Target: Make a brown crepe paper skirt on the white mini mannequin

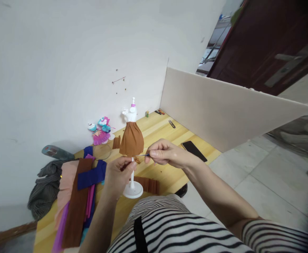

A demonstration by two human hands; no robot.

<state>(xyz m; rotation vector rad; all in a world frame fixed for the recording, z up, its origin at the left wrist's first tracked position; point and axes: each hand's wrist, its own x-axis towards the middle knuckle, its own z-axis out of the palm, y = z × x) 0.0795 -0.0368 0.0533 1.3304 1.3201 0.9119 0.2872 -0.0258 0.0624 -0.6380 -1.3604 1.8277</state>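
Observation:
A small white doll-sized dress form (pixel 130 114) wears a gathered brown skirt (pixel 132 138) and stands on a white round base (pixel 133 190). My left hand (pixel 118 172) is closed in a pinch just below the skirt's hem, beside the white post. At its fingertips shows a small crumpled bit of brown cloth (pixel 137 160). My right hand (pixel 164 153) grips a thin pointed metal tool (pixel 142 155) with a dark handle, its exact kind too small to tell. The tool's tip points left, reaching my left fingertips under the hem.
Folded fabric strips, including a brown one (pixel 77 203) and a blue one (pixel 92 174), lie left. Behind are colourful doll clothes (pixel 101 131) and a dark bottle (pixel 57 153). Thread snips (pixel 172 123) and a phone (pixel 194 151) lie right, before a white partition (pixel 217 112).

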